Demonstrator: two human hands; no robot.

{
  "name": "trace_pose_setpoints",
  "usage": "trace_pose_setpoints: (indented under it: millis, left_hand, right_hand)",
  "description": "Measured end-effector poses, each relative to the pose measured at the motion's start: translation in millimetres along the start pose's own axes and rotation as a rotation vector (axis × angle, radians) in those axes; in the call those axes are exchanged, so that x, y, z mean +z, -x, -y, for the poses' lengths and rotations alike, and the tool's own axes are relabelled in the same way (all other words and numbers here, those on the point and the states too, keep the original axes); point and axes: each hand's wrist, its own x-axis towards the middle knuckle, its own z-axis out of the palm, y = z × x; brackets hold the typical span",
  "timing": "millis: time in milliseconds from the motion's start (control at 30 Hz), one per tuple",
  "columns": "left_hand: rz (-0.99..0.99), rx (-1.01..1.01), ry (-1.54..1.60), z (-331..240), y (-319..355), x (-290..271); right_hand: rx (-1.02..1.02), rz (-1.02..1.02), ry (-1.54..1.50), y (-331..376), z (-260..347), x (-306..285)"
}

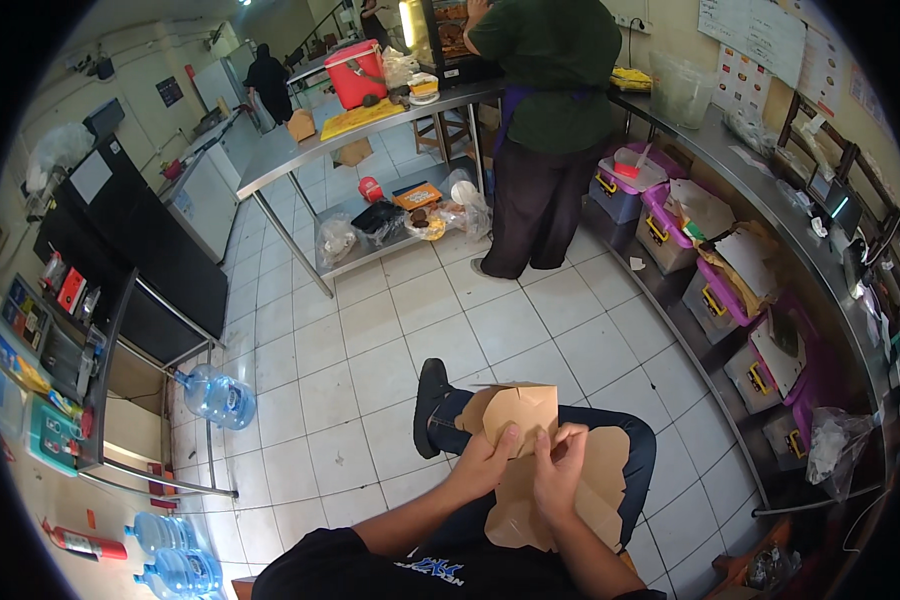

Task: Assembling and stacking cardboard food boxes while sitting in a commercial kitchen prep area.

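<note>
A: Doing what right now?
B: Folding a brown card box (532, 405), by the look of it. Held up over the lap, with sides partly bent into shape.
A: And the hands?
B: Left hand (490, 464): gripping the low left part of the box, thumb on the near side. Right hand (560, 470): thumb at the low right edge, fingers curled. Can't tell if pinching or just touching.
A: Next move, best guess?
B: Probably calls for a steady hold with the left and a soft push on the flaps with the right. No squashing!
A: Anything in the way?
B: More brown card (600, 490) on the blue jeans (638, 465), by the right forearm. Might slip or get bumped. Can't tell if joined to the box.
A: And farther off?
B: To the left, a big blue water jug (220, 398) on its side and a red fire extinguisher (90, 545). Ahead, a steel table (270, 165) with a red cool box (356, 78), near a person in a green shirt (545, 90). To the right, tubs with purple lids (662, 245). All well apart from the hands.
</note>
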Motion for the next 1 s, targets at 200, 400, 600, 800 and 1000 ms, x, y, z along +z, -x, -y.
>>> trace_pose_setpoints:
  millis: [200, 400, 600, 800, 1000]
  left_hand:
    - [-0.004, 0.297, -0.32, -5, 4, 2]
    - [-0.025, 0.069, -0.545, 29, 30, -44]
    - [-0.305, -0.421, -1.678, 63, 99, -235]
    - [0.516, -1.273, -1.509, 71, 307, -318]
    - [-0.012, -1.501, -1.026, 154, 489, -274]
  right_hand:
    - [-0.405, 0.052, 0.621, -10, 3, -12]
    - [-0.193, 0.501, 0.665, -8, 7, -25]
    - [-0.301, 1.035, 1.396, 13, 38, -81]
    - [-0.281, 1.254, 1.394, 28, 55, -110]
    - [-0.373, 1.313, 1.329, 32, 52, -137]
